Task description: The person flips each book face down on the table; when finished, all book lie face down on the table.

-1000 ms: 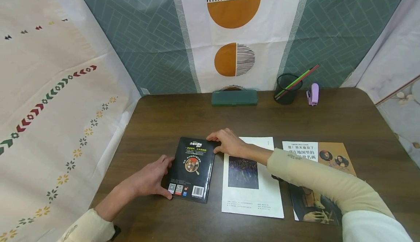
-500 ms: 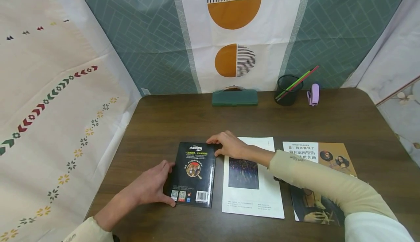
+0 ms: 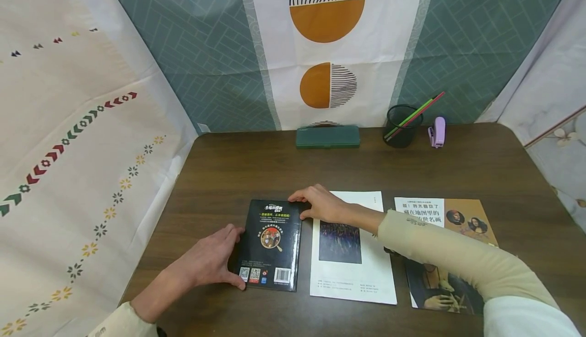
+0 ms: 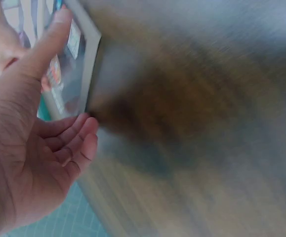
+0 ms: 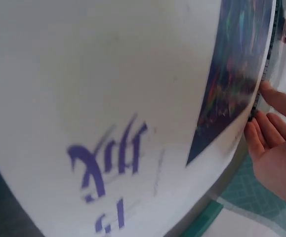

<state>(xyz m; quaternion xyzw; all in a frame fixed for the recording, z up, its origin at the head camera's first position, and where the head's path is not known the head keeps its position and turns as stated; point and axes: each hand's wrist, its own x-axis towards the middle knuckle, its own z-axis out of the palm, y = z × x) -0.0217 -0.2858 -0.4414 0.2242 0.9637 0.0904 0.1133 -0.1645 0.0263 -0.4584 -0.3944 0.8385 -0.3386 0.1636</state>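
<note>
A black book lies flat on the dark wooden table, left of a white book. My left hand rests against the black book's left edge, with the thumb at its near left corner and the fingers on the side. In the left wrist view the thumb lies along the glossy cover and the loosely bent fingers touch the edge. My right hand presses on the book's far right corner. Its fingers show beside the white book.
A third book with painted portraits lies right of the white one, partly under my right sleeve. Along the back edge stand a green pencil case, a black mesh pen holder with pencils and a purple stapler. Patterned cloth walls enclose the table.
The black book has slid slightly toward me and turned, so it now lies square beside the white book. Both hands moved with it and stayed on its edges.
</note>
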